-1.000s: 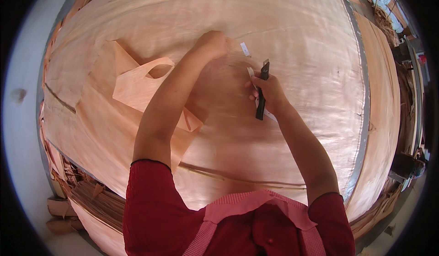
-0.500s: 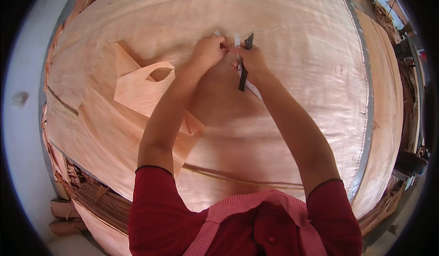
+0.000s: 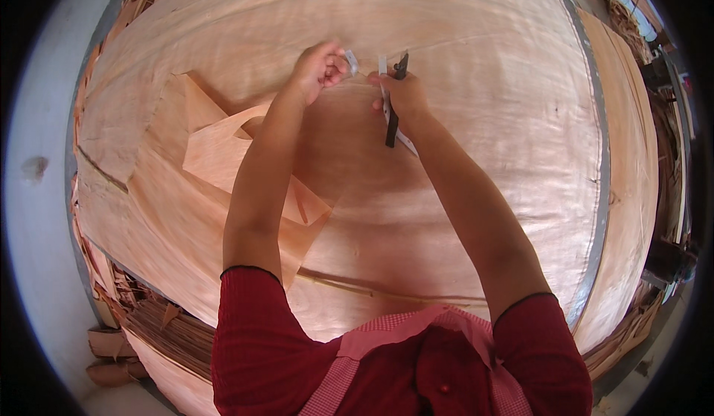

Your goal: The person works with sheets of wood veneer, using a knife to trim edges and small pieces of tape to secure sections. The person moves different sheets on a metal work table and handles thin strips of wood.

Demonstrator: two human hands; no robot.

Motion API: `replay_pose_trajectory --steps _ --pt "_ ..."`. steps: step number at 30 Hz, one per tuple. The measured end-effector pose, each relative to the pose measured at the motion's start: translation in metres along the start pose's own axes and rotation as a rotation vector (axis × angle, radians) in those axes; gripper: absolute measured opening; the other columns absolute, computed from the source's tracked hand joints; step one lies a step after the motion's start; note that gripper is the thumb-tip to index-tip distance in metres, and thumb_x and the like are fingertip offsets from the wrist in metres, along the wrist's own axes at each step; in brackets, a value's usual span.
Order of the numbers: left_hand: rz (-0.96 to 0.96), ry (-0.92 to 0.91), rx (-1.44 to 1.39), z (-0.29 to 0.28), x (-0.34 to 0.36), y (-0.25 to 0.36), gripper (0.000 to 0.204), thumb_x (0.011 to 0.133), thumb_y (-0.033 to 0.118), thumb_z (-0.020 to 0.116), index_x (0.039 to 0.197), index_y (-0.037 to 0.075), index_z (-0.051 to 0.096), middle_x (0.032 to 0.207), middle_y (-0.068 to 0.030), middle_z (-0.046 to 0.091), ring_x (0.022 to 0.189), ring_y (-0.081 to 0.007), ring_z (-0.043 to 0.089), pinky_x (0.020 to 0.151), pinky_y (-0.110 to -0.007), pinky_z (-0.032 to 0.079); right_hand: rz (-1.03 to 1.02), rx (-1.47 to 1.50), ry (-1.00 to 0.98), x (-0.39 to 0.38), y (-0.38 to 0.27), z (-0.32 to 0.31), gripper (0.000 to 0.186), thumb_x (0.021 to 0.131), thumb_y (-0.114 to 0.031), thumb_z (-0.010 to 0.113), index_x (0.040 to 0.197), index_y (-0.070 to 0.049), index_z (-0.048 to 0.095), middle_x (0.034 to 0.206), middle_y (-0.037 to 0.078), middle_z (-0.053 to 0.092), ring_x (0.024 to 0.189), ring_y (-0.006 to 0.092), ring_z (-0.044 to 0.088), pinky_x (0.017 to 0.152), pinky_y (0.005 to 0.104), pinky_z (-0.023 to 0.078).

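Observation:
My left hand (image 3: 320, 72) is raised over the large veneer sheet (image 3: 476, 171), its fingers curled in and closed on a short white strip of tape (image 3: 351, 62). A little to the right, my right hand (image 3: 405, 98) grips a slim black utility knife (image 3: 393, 122), which slants across the palm. The same hand also holds a longer white tape strip (image 3: 383, 65); one end stands up past the fingers and the other trails below them. A gap separates the two hands.
A loose, curled veneer piece (image 3: 216, 148) lies left of my left forearm. A thin strip (image 3: 387, 295) runs along the near part of the sheet. Stacked veneer (image 3: 167, 330) and scraps sit at lower left; a grey band (image 3: 601, 163) borders the right side.
My left hand has moved left, away from my right hand, with a short tape piece at its fingertips. My right hand stays nearly in place with the knife and strip.

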State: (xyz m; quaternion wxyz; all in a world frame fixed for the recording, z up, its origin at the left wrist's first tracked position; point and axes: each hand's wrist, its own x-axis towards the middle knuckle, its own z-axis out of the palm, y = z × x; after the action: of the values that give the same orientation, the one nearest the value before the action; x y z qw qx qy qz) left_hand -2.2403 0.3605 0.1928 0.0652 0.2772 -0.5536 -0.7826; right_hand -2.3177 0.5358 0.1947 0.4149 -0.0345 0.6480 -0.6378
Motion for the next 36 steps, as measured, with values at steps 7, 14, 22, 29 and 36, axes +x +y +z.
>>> replay_pose_trajectory --steps 7,14,22,29,36 --pt "0.818 0.106 1.243 -0.006 -0.008 -0.031 0.037 0.080 0.016 0.055 0.117 0.013 0.052 0.126 -0.0019 0.047 0.121 -0.0255 0.036 0.099 -0.037 0.032 -0.050 0.208 -0.112 0.003 0.008 -0.009 0.019 0.083 -0.010 0.052 0.092 0.006 0.054 0.076 0.010 0.059 0.044 0.0138 0.048 0.043 0.0292 0.048" --pt "0.960 0.150 1.337 0.002 -0.005 -0.041 0.025 0.079 0.009 0.055 0.104 0.009 0.061 0.115 -0.0046 0.055 0.112 -0.0228 0.047 0.092 -0.032 0.040 -0.053 0.222 -0.072 -0.001 0.005 -0.007 0.019 0.083 -0.008 0.050 0.096 0.005 0.048 0.083 0.015 0.061 0.045 0.0135 0.048 0.044 0.0298 0.048" --pt "1.088 0.029 1.448 0.018 -0.015 -0.038 0.019 0.073 0.005 0.059 0.092 0.007 0.063 0.103 -0.0039 0.059 0.097 -0.0212 0.056 0.081 -0.030 0.046 -0.026 0.115 -0.043 -0.001 0.007 -0.007 0.015 0.082 -0.006 0.050 0.093 0.004 0.049 0.078 0.014 0.060 0.047 0.0134 0.048 0.044 0.0307 0.048" --pt "1.064 0.032 1.293 0.012 -0.013 -0.037 0.020 0.068 0.006 0.062 0.088 0.008 0.062 0.101 -0.0017 0.059 0.095 -0.0211 0.055 0.080 -0.032 0.045 0.050 -0.118 -0.132 -0.012 0.005 0.000 0.013 0.081 -0.007 0.052 0.084 0.006 0.053 0.066 0.013 0.058 0.044 0.0142 0.049 0.039 0.0296 0.043" --pt "1.104 0.240 1.432 0.028 -0.030 -0.045 0.030 0.067 0.009 0.064 0.096 0.011 0.061 0.108 -0.0015 0.057 0.104 -0.0223 0.051 0.087 -0.040 0.040 0.173 -0.107 -0.050 0.002 0.008 -0.001 0.013 0.078 -0.007 0.056 0.075 0.006 0.054 0.061 0.013 0.057 0.044 0.0163 0.051 0.037 0.0302 0.043"
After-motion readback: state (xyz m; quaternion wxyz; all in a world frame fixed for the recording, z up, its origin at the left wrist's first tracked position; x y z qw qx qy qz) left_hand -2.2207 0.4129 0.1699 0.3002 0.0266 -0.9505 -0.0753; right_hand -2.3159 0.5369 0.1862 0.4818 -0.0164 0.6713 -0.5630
